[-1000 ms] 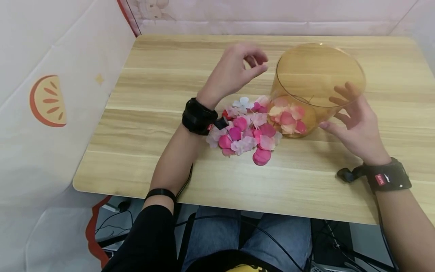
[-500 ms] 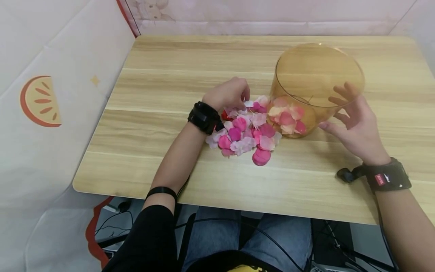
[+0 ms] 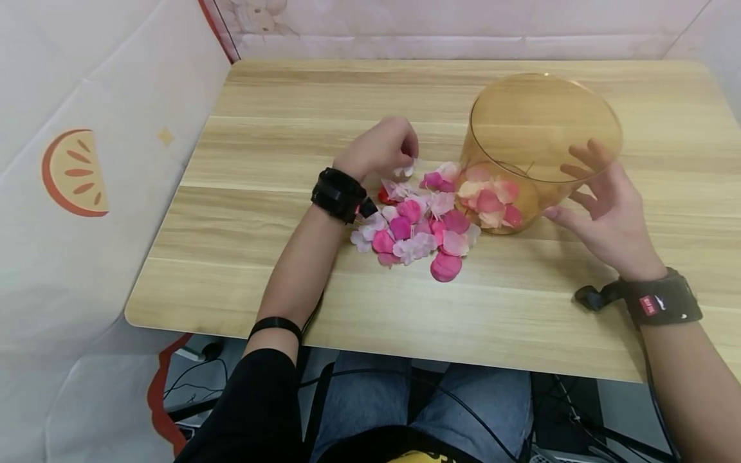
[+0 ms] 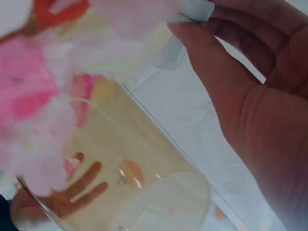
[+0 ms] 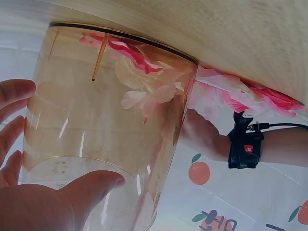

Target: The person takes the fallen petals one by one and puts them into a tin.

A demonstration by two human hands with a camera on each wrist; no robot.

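Head view gives us our blue-jeaned lap (image 3: 370, 392) nearest, below the near edge of the pale wooden counter (image 3: 289, 302). Further in, our right hand (image 3: 604, 209) rests against the right wall of the tall amber see-through plastic tub (image 3: 544, 128), fingers spread and nearly straight, thumb toward the tub's foot; the right wrist view shows the thumb (image 5: 91, 185) and fingertips laid on the clear wall, curled round nothing. A black wrist strap (image 3: 660, 302) sits behind that hand. Left of the tub lies the loose heap of pink, white and red fabric petals (image 3: 413, 225) on the counter, its right edge touching the tub's base, and more petals lie inside on the tub's bottom (image 3: 489, 196). At the far left side of the heap our left hand (image 3: 379, 148) is bunched, fingers curled and pinching a pale white petal (image 3: 404, 171) just above the pile; the left wrist view shows that petal (image 4: 195, 7) held at the fingertips. Beyond the counter stands a white printed curtain with an orange slice (image 3: 75, 170).
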